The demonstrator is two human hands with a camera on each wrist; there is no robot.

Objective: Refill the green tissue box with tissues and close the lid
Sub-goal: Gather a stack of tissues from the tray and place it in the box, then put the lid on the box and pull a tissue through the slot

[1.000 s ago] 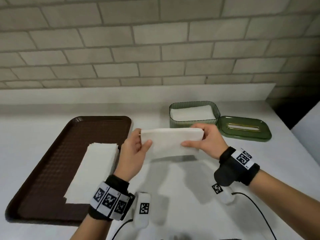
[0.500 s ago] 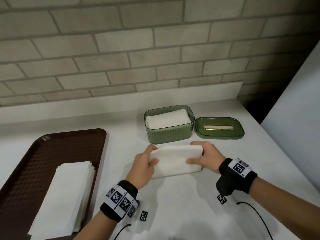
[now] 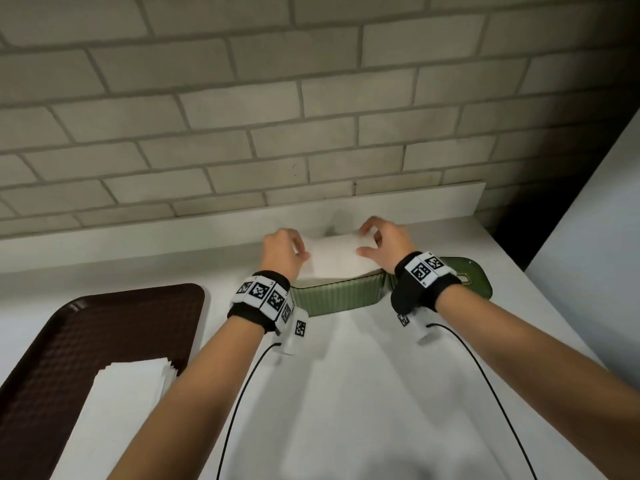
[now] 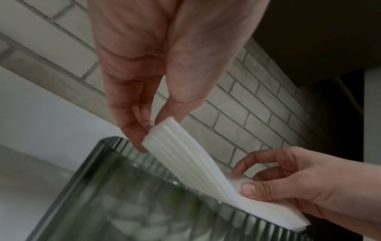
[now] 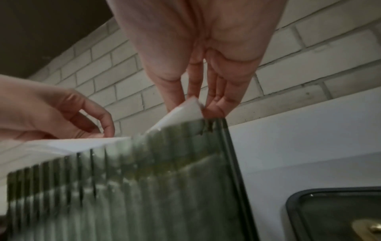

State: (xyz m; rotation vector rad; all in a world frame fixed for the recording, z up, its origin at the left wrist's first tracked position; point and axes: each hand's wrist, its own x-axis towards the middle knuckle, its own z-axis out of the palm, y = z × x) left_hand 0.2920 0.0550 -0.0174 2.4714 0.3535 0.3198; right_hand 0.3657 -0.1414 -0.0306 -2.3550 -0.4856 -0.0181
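Observation:
The ribbed green tissue box (image 3: 336,296) stands open at the back of the white counter. A white stack of tissues (image 3: 337,256) lies over its opening, sagging in the middle. My left hand (image 3: 282,249) pinches the stack's left end (image 4: 163,132) between thumb and fingers, just above the box rim (image 4: 115,141). My right hand (image 3: 382,242) pinches the right end (image 5: 189,107) at the box's right corner (image 5: 218,128). The green lid (image 3: 476,277) lies flat on the counter to the right of the box, partly hidden by my right wrist.
A brown tray (image 3: 86,344) at the left holds a further pile of white tissues (image 3: 128,393). A brick wall (image 3: 311,116) with a white ledge runs right behind the box. A pale panel (image 3: 595,237) stands at the far right. Cables trail from both wristbands.
Both hands carried the tissue stack forward from the counter in front of the box to the top of its opening. The camera view tilted down and closer.

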